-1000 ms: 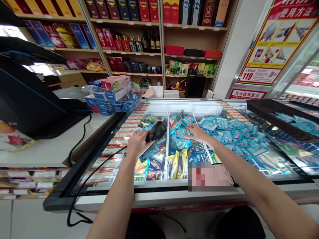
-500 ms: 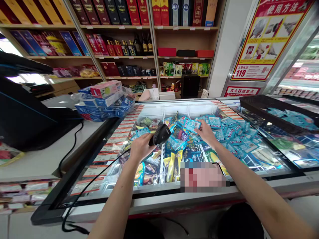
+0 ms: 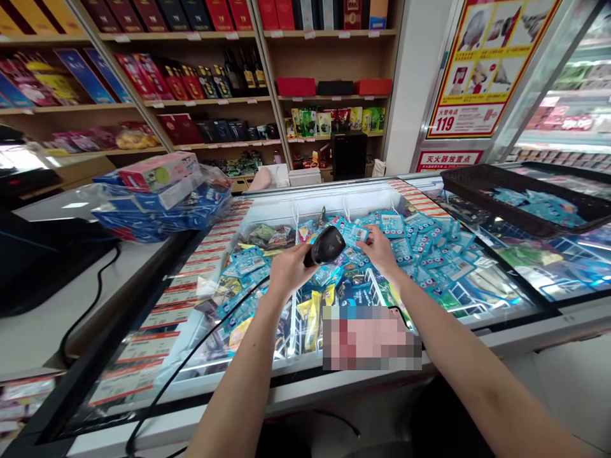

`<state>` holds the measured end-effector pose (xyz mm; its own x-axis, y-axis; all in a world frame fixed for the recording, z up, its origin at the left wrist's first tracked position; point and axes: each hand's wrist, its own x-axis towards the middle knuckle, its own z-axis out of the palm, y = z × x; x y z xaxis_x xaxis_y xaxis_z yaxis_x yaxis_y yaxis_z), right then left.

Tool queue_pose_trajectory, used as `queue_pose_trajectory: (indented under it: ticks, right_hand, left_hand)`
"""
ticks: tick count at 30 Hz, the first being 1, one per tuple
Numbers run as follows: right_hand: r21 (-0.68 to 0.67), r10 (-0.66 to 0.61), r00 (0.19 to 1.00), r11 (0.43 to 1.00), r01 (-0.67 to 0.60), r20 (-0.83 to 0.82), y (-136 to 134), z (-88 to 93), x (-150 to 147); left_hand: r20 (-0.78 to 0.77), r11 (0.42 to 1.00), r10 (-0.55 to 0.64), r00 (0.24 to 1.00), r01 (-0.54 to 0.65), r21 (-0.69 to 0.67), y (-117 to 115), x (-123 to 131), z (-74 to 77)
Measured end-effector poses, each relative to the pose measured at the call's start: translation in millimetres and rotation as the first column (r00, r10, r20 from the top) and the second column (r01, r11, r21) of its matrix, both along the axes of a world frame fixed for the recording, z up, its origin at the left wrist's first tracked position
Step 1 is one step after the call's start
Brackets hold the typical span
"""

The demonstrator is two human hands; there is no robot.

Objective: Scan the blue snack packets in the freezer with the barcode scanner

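My left hand (image 3: 290,270) is closed around the handle of a black corded barcode scanner (image 3: 326,247), its head pointing right over the freezer's glass top. Between the fingers and thumb of my right hand (image 3: 380,249) is a small blue packet (image 3: 355,234) with a white barcode label facing up. The scanner's head is close to the packet's left side, apart from my right hand. Many similar blue packets (image 3: 422,248) lie heaped to the right of my right hand. More blue packets (image 3: 249,262) lie left of the scanner.
A pixelated, phone-like thing (image 3: 372,338) lies on the freezer's front edge. A black tray (image 3: 506,191) holding blue packets is at the right. Plastic-wrapped boxes (image 3: 157,197) stand at the left. The scanner's cable (image 3: 191,356) trails across the glass. Stocked shelves (image 3: 229,102) line the back.
The scanner in my left hand has moved right, closer to the packet in my right hand. The view has shifted, so the surroundings appear farther left. Both grips stay the same.
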<state>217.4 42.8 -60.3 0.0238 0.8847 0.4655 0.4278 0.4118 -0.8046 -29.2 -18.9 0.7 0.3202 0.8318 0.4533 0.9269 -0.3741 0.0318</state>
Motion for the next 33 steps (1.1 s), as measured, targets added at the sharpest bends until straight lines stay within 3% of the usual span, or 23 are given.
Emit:
queue_pose_trajectory:
  ticks: [9,33]
  right_hand:
    - [0.073,-0.034,0.992,0.997,0.025,0.123,-0.4,1.7,-4.1]
    - [0.089,-0.100,0.981,0.992,0.086,0.166,0.7,-2.0,-5.7]
  left_hand:
    - [-0.053,0.999,-0.037,0.998,0.037,0.008,5.3,-4.6,-14.0]
    - [-0.044,0.998,-0.063,0.997,0.063,-0.012,-3.3,2.4,-15.2]
